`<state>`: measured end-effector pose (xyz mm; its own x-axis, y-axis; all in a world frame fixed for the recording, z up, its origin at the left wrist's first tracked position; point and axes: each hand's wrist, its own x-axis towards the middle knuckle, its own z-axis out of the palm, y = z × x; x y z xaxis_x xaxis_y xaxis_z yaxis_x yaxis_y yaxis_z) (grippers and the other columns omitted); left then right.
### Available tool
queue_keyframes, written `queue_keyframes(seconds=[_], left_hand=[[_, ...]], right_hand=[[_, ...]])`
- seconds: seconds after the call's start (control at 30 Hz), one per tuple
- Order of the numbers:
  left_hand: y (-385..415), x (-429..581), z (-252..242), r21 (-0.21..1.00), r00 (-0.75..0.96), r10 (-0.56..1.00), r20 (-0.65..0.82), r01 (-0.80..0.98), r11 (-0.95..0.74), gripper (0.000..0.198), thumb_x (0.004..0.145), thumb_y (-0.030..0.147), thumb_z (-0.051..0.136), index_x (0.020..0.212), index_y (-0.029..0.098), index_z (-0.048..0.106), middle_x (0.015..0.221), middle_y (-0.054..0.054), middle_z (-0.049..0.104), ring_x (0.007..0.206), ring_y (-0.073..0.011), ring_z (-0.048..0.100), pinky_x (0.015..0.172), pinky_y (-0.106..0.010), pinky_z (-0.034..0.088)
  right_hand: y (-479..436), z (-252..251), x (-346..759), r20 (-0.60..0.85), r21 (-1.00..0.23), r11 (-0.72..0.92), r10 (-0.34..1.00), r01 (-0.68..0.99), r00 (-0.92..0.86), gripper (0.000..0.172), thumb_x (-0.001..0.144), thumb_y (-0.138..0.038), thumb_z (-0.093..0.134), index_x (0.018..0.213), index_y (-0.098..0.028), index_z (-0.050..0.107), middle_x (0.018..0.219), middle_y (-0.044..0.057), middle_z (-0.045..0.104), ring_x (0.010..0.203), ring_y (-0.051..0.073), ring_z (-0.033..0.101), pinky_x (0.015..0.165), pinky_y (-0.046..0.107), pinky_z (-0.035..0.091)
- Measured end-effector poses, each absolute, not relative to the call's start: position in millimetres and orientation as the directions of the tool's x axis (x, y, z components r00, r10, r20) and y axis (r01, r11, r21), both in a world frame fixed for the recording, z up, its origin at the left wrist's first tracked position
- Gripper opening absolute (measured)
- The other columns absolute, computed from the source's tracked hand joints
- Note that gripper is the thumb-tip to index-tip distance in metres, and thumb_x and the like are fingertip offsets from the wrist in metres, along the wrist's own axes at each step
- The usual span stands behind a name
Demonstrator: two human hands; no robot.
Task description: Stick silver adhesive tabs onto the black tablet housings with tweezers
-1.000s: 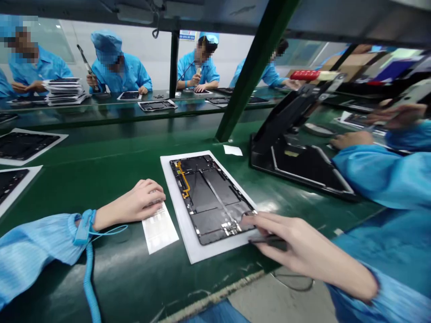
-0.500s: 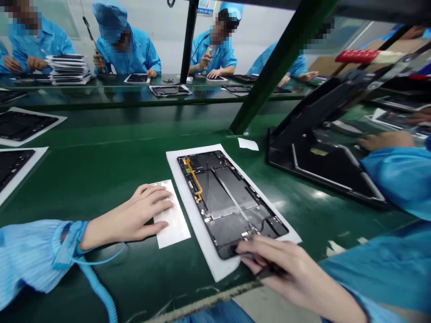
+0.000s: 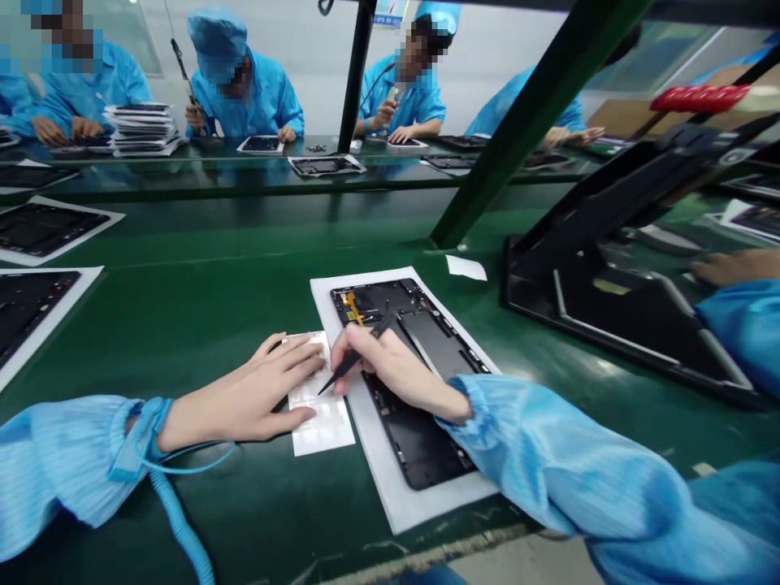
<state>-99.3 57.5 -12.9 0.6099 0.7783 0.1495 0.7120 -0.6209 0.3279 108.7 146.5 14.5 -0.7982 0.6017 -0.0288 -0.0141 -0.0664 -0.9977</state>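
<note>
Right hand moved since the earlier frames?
Yes. The right hand moved left across the tablet housing, from its near corner to its left edge, tweezers over the label sheet.

Light-blue finely pleated smock on both arms, left sleeve [image 3: 61, 463] and right sleeve [image 3: 548, 463], each ending in a gathered elastic cuff a little behind the fingers of the left hand [image 3: 244, 398] and right hand [image 3: 390, 366]. Blue wrist strap [image 3: 143, 426] sits behind the left fingers at the cuff, with a thin blue cord [image 3: 195, 466] and a coiled blue cord [image 3: 179, 520] running from it, farther from the fingers.
</note>
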Motion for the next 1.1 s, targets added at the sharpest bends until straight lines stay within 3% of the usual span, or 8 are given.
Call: queue_keyframes(seconds=[0.1,0.17,0.3,0.47,0.57,0.67,0.8,1.1], left_hand=[[58.6,-100.2,-11.9,0.331,0.619,0.777,0.113,0.714,-0.617,0.063,0.097,0.04,0.046,0.15,0.014,0.024,0.152,-0.02,0.032,0.143,-0.0327,0.027,0.115,-0.058,0.02],[59.0,-100.4,-10.9,0.339,0.624,0.777,0.089,0.714,-0.612,0.071,0.095,0.045,0.049,0.152,0.016,0.019,0.153,-0.021,0.031,0.144,-0.0334,0.026,0.115,-0.059,0.02],[58.8,-99.2,-10.4,0.315,0.639,0.768,0.049,0.72,-0.619,0.078,0.091,0.053,0.054,0.152,0.018,0.019,0.155,-0.021,0.025,0.145,-0.0371,0.019,0.113,-0.064,0.015],[56.5,-96.9,-11.2,0.227,0.674,0.737,0.055,0.71,-0.667,0.075,0.094,0.053,0.047,0.153,0.019,0.017,0.158,-0.019,0.018,0.146,-0.0396,0.014,0.111,-0.07,0.009],[53.8,-96.2,-10.1,0.192,0.672,0.739,0.051,0.719,-0.668,0.075,0.094,0.048,0.046,0.153,0.014,0.014,0.157,-0.02,0.018,0.147,-0.0374,0.013,0.113,-0.067,0.007],[49.6,-93.4,-7.7,0.163,0.691,0.723,0.015,0.711,-0.684,0.072,0.093,0.042,0.045,0.149,0.005,0.022,0.156,-0.023,0.019,0.148,-0.0344,0.01,0.116,-0.061,0.007],[43.7,-85.0,-5.9,0.148,0.641,0.767,-0.005,0.759,-0.634,0.067,0.096,0.046,0.039,0.146,0.001,0.03,0.155,-0.024,0.022,0.147,-0.0334,0.014,0.117,-0.058,0.011],[41.1,-79.9,-10.4,0.113,0.616,0.788,-0.002,0.783,-0.612,0.077,0.097,0.055,0.034,0.151,0.002,0.015,0.156,-0.023,0.017,0.147,-0.0342,0.015,0.117,-0.058,0.01]], right_hand=[[142.1,13.6,113.8,0.002,-1.0,-0.016,0.553,-0.013,-0.833,0.044,0.078,-0.059,0.07,0.08,-0.016,0.062,0.082,0.003,0.065,0.076,0.017,0.067,0.07,0.027,0.055],[142.6,14.8,117.1,0.019,-1.0,0.009,0.526,-0.016,-0.85,0.041,0.077,-0.054,0.074,0.085,-0.016,0.062,0.084,0.002,0.065,0.081,0.016,0.066,0.074,0.027,0.054],[142.9,10.6,117.3,-0.012,-0.998,-0.058,0.504,-0.02,-0.864,0.04,0.079,-0.052,0.073,0.086,-0.016,0.057,0.079,0.0,0.062,0.071,0.016,0.068,0.07,0.029,0.057],[134.7,8.8,114.8,0.024,-0.983,0.164,0.563,0.084,-0.826,0.033,0.089,-0.049,0.061,0.082,-0.018,0.055,0.074,0.001,0.063,0.065,0.019,0.07,0.061,0.028,0.056],[132.6,12.2,115.5,0.055,-0.945,0.289,0.596,0.151,-0.801,0.028,0.095,-0.04,0.052,0.076,-0.019,0.051,0.067,0.0,0.062,0.06,0.018,0.069,0.058,0.026,0.053],[132.2,13.9,116.2,0.085,-0.909,0.363,0.641,0.204,-0.763,0.026,0.094,-0.033,0.049,0.071,-0.02,0.048,0.06,-0.001,0.058,0.054,0.017,0.066,0.053,0.025,0.05],[129.2,12.7,114.3,0.119,-0.892,0.405,0.64,0.201,-0.759,0.023,0.092,-0.028,0.046,0.07,-0.02,0.048,0.059,0.0,0.059,0.053,0.017,0.066,0.052,0.026,0.049],[124.5,9.5,110.7,0.155,-0.871,0.438,0.675,0.223,-0.722,0.021,0.09,-0.026,0.044,0.071,-0.02,0.049,0.058,0.001,0.06,0.051,0.017,0.066,0.051,0.026,0.049]])
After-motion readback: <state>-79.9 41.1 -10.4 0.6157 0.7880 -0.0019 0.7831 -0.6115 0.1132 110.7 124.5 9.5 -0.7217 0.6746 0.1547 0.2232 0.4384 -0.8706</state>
